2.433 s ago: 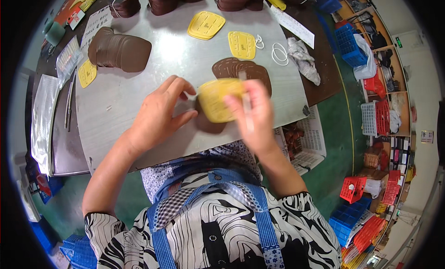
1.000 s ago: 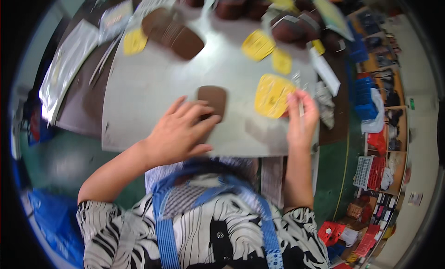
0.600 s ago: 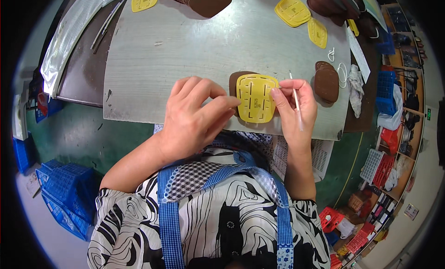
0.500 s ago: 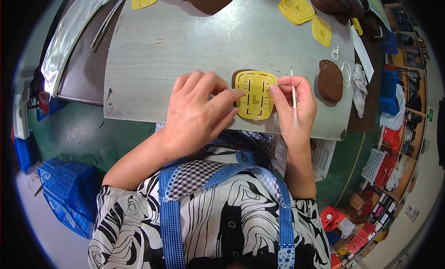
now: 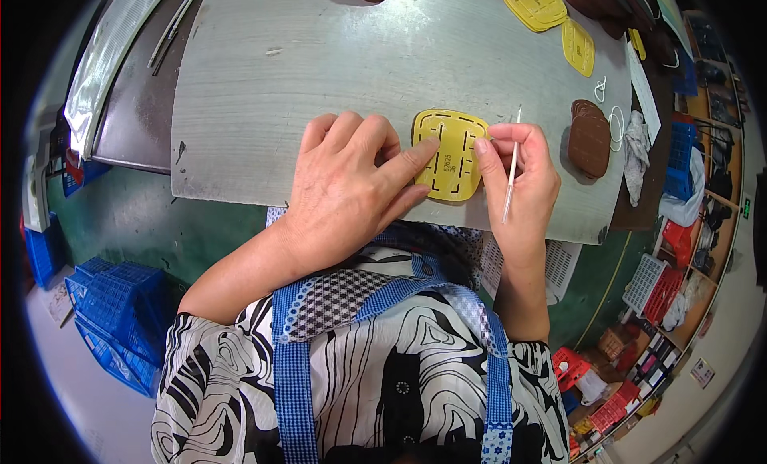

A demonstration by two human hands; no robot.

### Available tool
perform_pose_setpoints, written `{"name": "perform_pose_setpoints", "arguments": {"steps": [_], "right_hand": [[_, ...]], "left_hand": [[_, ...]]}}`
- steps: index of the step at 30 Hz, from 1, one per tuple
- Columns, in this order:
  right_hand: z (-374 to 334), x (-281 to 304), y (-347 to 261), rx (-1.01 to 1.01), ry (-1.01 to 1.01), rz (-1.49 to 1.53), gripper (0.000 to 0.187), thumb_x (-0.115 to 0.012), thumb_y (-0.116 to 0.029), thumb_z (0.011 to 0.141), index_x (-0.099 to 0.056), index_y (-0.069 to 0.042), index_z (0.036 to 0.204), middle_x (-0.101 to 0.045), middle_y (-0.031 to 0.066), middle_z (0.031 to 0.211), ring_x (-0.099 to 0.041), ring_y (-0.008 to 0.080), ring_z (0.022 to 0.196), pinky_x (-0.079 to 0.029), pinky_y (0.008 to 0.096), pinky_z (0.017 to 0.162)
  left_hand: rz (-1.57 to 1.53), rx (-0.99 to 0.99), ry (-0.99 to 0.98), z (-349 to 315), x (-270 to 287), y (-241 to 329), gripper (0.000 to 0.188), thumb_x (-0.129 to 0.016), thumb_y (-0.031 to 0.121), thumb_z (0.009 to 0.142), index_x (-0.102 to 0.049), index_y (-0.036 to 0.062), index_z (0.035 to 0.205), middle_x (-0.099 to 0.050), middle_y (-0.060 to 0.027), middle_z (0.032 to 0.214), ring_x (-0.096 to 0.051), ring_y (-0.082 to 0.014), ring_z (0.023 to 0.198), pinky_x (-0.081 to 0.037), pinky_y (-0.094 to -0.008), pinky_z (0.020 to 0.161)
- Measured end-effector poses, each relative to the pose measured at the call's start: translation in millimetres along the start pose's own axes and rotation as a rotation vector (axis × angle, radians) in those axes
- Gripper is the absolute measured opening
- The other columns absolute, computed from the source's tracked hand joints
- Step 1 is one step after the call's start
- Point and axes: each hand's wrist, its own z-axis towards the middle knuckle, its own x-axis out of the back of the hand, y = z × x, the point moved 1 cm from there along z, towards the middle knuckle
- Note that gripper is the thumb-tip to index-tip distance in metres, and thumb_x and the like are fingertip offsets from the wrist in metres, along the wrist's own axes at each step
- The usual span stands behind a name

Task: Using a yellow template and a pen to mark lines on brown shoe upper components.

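Note:
A yellow template [image 5: 458, 164] with rounded corners and dark slots lies at the near side of the table. Only a thin dark edge shows beneath it on the left; a brown piece was visible there earlier. The index finger of my left hand [image 5: 351, 172] rests on the template's left part, thumb by its lower left edge, other fingers loosely bent. My right hand [image 5: 523, 180] has its thumb and index finger at the template's right edge. Tucked in the same hand is a thin white pen-like stick [image 5: 509, 188], pointed end up.
Brown rounded pieces [image 5: 590, 140] are stacked on the right, beside white cord [image 5: 616, 128] and a crumpled cloth [image 5: 637, 156]. More yellow templates [image 5: 535, 4] lie far right. The grey tabletop [image 5: 319, 56] ends just before my body. Blue crates [image 5: 116, 316] stand at lower left.
The template now covers nearly all of the brown piece that stuck out at its upper left. My left index finger has moved further onto the template. The whole view has shifted slightly.

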Motion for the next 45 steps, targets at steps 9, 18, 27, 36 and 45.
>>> {"name": "perform_pose_setpoints", "arguments": {"steps": [9,18,27,36,45], "right_hand": [[9,20,-10,0.118,-0.061,-0.011,0.033,-0.068,-0.021,0.103,-0.059,0.002,0.125,-0.062,0.0119,0.094,-0.062,0.0183,0.076,-0.053,0.0317,0.07],[26,-6,-23,0.214,-0.263,0.19,0.022,-0.061,-0.017,0.105,-0.072,0.0,0.096,-0.069,0.0081,0.08,-0.067,0.0172,0.071,-0.052,0.0297,0.066],[27,3,-17,0.295,-0.071,-0.14,0.017,-0.059,-0.014,0.104,-0.068,-0.002,0.095,-0.067,0.0112,0.078,-0.066,0.0255,0.066,-0.05,0.0354,0.062],[21,14,-16,0.205,0.142,0.112,0.024,-0.057,-0.018,0.108,-0.07,-0.002,0.097,-0.068,0.0061,0.075,-0.065,0.016,0.067,-0.05,0.0318,0.063],[20,5,-19,0.284,-0.023,-0.222,0.018,-0.057,-0.016,0.105,-0.066,-0.004,0.094,-0.067,0.0112,0.079,-0.067,0.0295,0.071,-0.05,0.0392,0.066]], "left_hand": [[0.031,0.001,0.045,0,-1,1,0.044,-0.08,0.032,0.081,-0.074,0.0194,0.123,-0.062,-0.0024,0.113,-0.055,-0.0242,0.108,-0.04,-0.0416,0.096],[0.018,-0.007,0.014,3,-1,0,0.031,-0.079,0.03,0.081,-0.073,0.0213,0.111,-0.06,0.0022,0.141,-0.053,-0.0265,0.123,-0.039,-0.0437,0.102],[0.051,-0.019,0.024,2,-3,1,0.026,-0.079,0.029,0.082,-0.073,0.0233,0.107,-0.061,0.0022,0.14,-0.053,-0.026,0.123,-0.04,-0.0441,0.101],[0.078,-0.026,0.028,3,-3,0,0.023,-0.079,0.029,0.084,-0.074,0.0233,0.105,-0.061,0.0017,0.14,-0.053,-0.027,0.123,-0.04,-0.0446,0.102],[0.078,-0.017,0.026,4,-2,4,0.022,-0.079,0.028,0.083,-0.073,0.0228,0.104,-0.061,0.0019,0.139,-0.053,-0.0274,0.123,-0.04,-0.0451,0.103]]}}
